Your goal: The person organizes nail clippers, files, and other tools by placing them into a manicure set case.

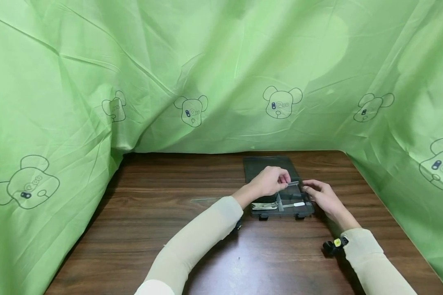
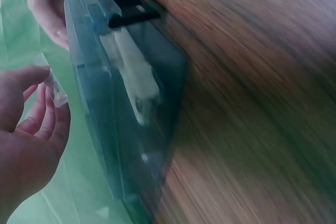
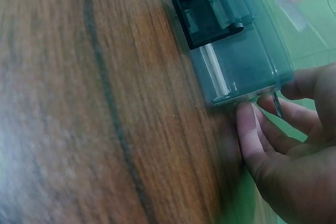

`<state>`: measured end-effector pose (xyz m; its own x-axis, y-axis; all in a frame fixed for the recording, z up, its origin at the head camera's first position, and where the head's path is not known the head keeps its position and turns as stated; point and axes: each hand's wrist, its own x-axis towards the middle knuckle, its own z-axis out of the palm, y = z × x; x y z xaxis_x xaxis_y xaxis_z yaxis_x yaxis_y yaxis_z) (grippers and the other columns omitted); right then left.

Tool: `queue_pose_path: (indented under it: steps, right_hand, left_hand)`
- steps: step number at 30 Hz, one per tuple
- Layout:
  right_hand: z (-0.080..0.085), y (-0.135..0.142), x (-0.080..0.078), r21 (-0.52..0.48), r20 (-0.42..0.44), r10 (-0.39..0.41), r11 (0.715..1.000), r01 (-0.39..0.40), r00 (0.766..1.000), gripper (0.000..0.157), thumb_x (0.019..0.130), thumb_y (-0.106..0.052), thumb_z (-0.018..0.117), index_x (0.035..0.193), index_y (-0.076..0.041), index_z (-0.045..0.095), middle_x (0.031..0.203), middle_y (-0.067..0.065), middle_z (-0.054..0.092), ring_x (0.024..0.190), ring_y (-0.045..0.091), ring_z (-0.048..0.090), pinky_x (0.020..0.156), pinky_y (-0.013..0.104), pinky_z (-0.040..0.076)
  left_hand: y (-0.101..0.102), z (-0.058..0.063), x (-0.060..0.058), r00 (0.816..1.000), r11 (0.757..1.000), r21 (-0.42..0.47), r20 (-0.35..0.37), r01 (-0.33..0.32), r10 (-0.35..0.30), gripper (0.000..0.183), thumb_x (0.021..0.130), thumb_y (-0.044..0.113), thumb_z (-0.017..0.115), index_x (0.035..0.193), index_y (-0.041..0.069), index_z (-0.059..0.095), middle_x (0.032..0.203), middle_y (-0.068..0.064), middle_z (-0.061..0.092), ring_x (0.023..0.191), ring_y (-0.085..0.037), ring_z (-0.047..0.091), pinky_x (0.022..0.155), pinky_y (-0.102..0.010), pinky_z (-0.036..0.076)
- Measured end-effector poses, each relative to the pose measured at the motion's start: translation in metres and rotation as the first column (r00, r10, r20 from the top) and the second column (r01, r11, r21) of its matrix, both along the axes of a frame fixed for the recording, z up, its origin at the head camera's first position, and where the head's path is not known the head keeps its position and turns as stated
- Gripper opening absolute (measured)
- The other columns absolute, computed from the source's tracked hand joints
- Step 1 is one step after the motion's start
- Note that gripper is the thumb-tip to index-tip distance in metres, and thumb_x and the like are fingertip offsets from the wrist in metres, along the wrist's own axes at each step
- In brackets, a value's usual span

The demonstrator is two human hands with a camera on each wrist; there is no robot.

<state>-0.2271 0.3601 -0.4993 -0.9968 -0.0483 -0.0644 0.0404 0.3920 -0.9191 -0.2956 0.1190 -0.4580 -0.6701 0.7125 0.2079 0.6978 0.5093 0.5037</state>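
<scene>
A translucent dark grey plastic compartment box [image 1: 283, 213] lies on the table with its lid [image 1: 262, 164] folded back. My left hand [image 1: 271, 180] is above the box and pinches a small clear plastic strip [image 2: 52, 85] between thumb and fingers. At the box's right end, my right hand [image 3: 294, 135] grips the end wall with bent fingers. A thin clear edge [image 3: 277, 106] shows among these fingers; what it belongs to I cannot tell. Inside the box lie a silver folding tool [image 1: 264, 206], a slim white-ended piece [image 1: 299, 204] and an upright grey divider [image 1: 279, 203].
The brown wooden table [image 1: 162, 184] is bounded by green cloth [image 1: 229, 73] at the back and both sides. A thin clear strip [image 1: 204, 200] lies left of the box. Black latches [image 1: 263, 217] stick out from the box's front.
</scene>
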Motion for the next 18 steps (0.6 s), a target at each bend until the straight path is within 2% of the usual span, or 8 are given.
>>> queue_pose_path:
  steps: [9, 14, 18]
  right_hand:
    - [-0.003, 0.002, -0.002, 0.001, 0.009, -0.006, 1.000, 0.006, 1.000, 0.044, 0.111, -0.016, 0.055, 0.146, 0.009, 0.052, 0.133, 0.031, 0.063, 0.096, 0.010, 0.065, 0.076, 0.026, 0.058]
    - [-0.005, 0.004, -0.003, -0.009, 0.005, -0.011, 1.000, 0.012, 1.000, 0.045, 0.111, -0.017, 0.055, 0.147, 0.010, 0.052, 0.131, 0.028, 0.064, 0.096, 0.009, 0.064, 0.076, 0.025, 0.057]
    - [-0.005, 0.004, -0.003, -0.021, 0.002, -0.011, 1.000, 0.011, 1.000, 0.045, 0.111, -0.016, 0.055, 0.147, 0.010, 0.050, 0.132, 0.029, 0.063, 0.096, 0.008, 0.065, 0.078, 0.025, 0.058]
  left_hand:
    - [0.025, -0.003, 0.003, 0.998, 0.999, -0.031, 0.040, -0.037, 0.038, 0.006, 0.102, 0.018, 0.074, 0.107, 0.017, 0.075, 0.087, 0.016, 0.064, 0.079, 0.004, 0.058, 0.075, -0.010, 0.046]
    - [0.028, -0.008, 0.005, 0.997, 0.997, -0.037, 0.047, -0.066, 0.068, 0.007, 0.102, 0.020, 0.074, 0.108, 0.017, 0.075, 0.090, 0.015, 0.064, 0.081, 0.004, 0.058, 0.076, -0.009, 0.045]
    - [0.022, -0.007, 0.005, 0.998, 0.998, -0.028, 0.040, -0.055, 0.056, 0.012, 0.100, 0.021, 0.076, 0.111, 0.016, 0.075, 0.098, 0.011, 0.066, 0.086, 0.004, 0.059, 0.078, -0.008, 0.046]
